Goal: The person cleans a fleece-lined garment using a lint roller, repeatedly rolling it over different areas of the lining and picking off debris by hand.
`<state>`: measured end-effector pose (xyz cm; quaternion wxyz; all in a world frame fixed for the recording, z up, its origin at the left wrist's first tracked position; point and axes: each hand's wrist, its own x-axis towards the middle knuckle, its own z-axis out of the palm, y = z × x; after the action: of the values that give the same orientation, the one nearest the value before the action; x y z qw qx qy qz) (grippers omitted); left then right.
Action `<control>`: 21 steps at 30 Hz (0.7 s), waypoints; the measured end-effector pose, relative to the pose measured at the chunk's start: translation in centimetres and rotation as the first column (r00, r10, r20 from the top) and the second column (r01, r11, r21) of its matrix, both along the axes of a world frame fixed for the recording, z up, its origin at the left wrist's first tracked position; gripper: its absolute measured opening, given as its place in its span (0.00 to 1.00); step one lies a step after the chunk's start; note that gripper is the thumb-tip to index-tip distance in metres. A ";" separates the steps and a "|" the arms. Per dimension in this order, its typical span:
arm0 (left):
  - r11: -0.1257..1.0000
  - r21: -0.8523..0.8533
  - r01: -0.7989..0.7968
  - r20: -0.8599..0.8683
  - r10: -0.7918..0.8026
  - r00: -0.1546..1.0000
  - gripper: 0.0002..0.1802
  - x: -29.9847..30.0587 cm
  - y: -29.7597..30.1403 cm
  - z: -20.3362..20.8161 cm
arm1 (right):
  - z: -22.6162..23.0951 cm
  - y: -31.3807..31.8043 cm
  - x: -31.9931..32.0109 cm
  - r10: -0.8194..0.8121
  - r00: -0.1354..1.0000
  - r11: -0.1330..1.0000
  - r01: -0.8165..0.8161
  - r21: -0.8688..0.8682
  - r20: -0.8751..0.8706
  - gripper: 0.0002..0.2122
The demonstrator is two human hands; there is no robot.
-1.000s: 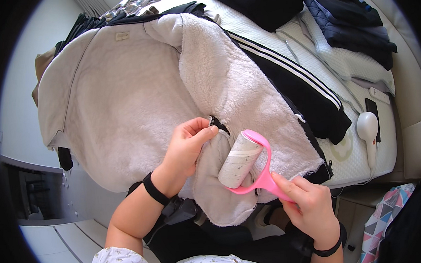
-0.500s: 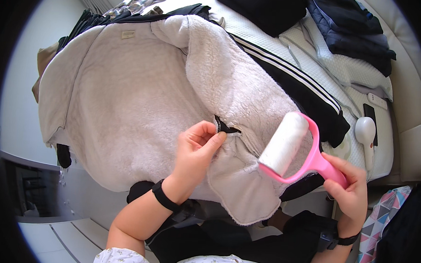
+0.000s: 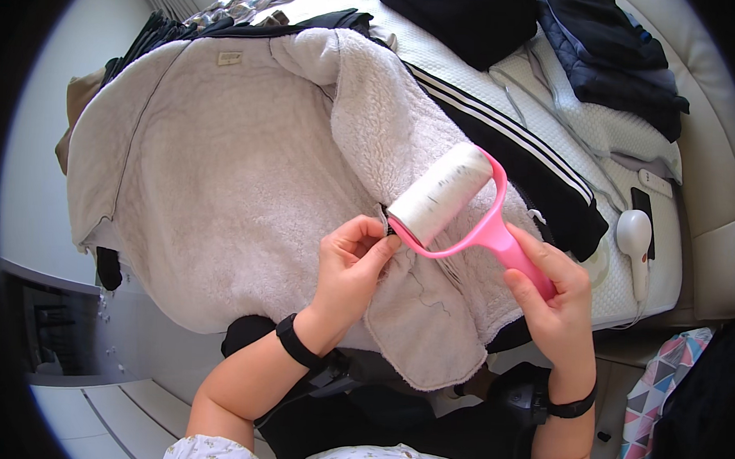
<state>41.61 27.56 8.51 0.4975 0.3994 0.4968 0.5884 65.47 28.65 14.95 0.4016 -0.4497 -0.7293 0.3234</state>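
A coat with pale fleecy lining (image 3: 222, 174) lies spread inside out across the bed. My left hand (image 3: 350, 261) pinches a bit of its fabric beside a dark opening, thumb against fingers. In my right hand (image 3: 555, 299) is the pink handle of a lint roller (image 3: 441, 193). Its white sheet carries dark specks and short hairs. The roller's lower end comes right by my left fingertips, over the fleece, and hides most of the dark opening. Whether the roller touches the lining I cannot tell. A thin dark thread (image 3: 435, 303) trails over the flap below.
Black trousers with white stripes (image 3: 503, 125) lie under the coat's right side. Folded dark clothes (image 3: 608, 68) are stacked at the far right. A white handheld device (image 3: 635, 233) rests at the bed's right edge, near a black phone-like slab (image 3: 643, 207).
My right hand has brought the lint roller left and down toward my left fingers. Dark marks now show on its sheet, and a thread shows on the flap. My left hand keeps its pinch.
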 end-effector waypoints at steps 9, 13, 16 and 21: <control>1.000 -0.006 0.007 0.181 -0.006 0.983 0.02 -0.3 0.2 -0.4 | 0.0 -0.8 2.4 0.032 0.999 0.992 -0.033 -0.122 -0.008 0.19; 1.000 0.015 0.018 0.148 -0.020 0.989 0.02 -0.2 0.2 0.0 | -0.5 -1.0 3.5 0.046 0.998 0.986 -0.041 -0.163 0.030 0.19; 0.999 0.008 0.042 0.225 -0.043 0.974 0.02 -0.2 0.2 0.2 | -0.3 -1.1 4.3 0.052 0.997 0.986 -0.044 -0.161 0.048 0.20; 0.998 0.009 0.063 0.220 -0.063 0.974 0.02 -0.3 0.2 0.5 | -0.1 -1.4 5.2 0.049 0.997 0.986 -0.041 -0.159 0.052 0.20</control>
<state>41.30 27.75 9.04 0.5673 0.3480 0.4252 0.6135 70.63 27.25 14.83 0.3366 -0.4725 -0.7223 0.3764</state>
